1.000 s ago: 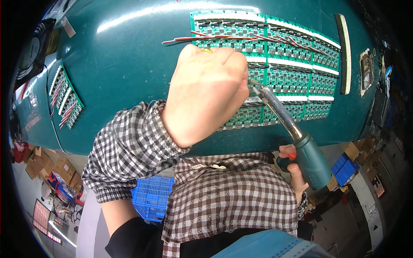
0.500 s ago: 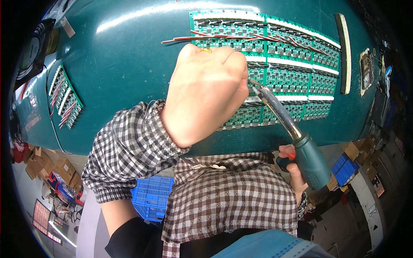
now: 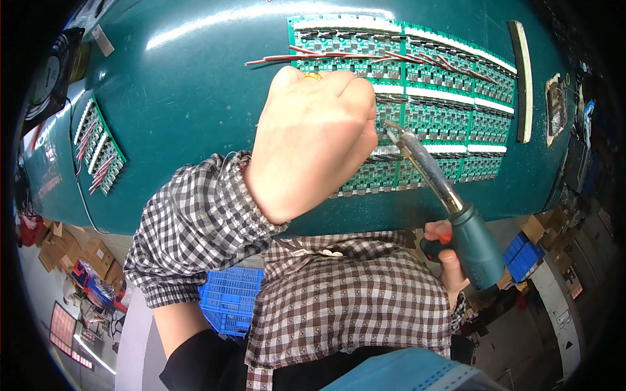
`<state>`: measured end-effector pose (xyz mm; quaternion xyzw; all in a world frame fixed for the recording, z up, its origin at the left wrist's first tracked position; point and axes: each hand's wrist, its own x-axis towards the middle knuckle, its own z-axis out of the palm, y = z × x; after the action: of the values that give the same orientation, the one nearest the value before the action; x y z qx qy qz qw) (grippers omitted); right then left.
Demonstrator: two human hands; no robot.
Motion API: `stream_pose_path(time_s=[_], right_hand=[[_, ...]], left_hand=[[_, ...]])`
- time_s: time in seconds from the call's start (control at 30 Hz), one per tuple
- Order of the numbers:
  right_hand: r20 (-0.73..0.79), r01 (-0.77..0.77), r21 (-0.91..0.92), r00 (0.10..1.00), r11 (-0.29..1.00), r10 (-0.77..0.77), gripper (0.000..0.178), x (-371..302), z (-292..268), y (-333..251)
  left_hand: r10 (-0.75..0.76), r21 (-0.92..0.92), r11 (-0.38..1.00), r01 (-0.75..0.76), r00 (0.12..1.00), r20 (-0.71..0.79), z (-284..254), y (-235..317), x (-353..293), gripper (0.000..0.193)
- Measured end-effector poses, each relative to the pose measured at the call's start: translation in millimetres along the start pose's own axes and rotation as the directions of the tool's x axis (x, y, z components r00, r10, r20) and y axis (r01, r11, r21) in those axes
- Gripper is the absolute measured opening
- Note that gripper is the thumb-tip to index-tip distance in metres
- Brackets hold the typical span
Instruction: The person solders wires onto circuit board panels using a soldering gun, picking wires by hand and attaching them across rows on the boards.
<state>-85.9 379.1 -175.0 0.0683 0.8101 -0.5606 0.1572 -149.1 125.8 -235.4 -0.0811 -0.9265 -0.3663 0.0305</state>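
Note:
Over the left part of a green circuit board panel rests my left hand, curled closed with the knuckles up. Its fingertips are turned away, so whatever they pinch is hidden. My right hand grips the green handle of a soldering iron low at the front edge of the table. The iron's metal barrel slants up and left, its tip above the panel just right of my left hand's fingers. Thin red, white and black wires lie across the panel's upper rows.
A smaller circuit board piece with wires lies at the left of the green table. A fan stands at the far left. Right of the panel are a pale-topped dark strip and a small tray. Below is a blue crate.
The soldering iron's tip has shifted slightly right, away from my left hand's fingers, and my right hand moved slightly with it. My left hand stays in place.

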Motion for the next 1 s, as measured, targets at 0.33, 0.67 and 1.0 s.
stream_pose_path(time_s=[0.33,0.67,1.0], right_hand=[[-0.05,-0.009,0.231,0.999,0.973,0.021,0.054,-2.4,-6.4,4.2],[-0.126,0.087,0.406,0.991,0.91,-0.039,0.056,19.0,-34.0,20.3],[-0.083,0.119,0.555,0.993,0.823,-0.087,0.053,48.6,-44.6,28.0]], left_hand=[[0.005,0.008,1.0,-0.005,1.0,-0.006,0.3,0.3,0.2,0.016],[0.029,0.098,0.995,-0.03,0.999,0.015,-27.9,5.4,-12.3,0.015],[-0.182,0.172,0.964,0.201,0.976,-0.12,-28.2,15.2,-30.9,0.03]])
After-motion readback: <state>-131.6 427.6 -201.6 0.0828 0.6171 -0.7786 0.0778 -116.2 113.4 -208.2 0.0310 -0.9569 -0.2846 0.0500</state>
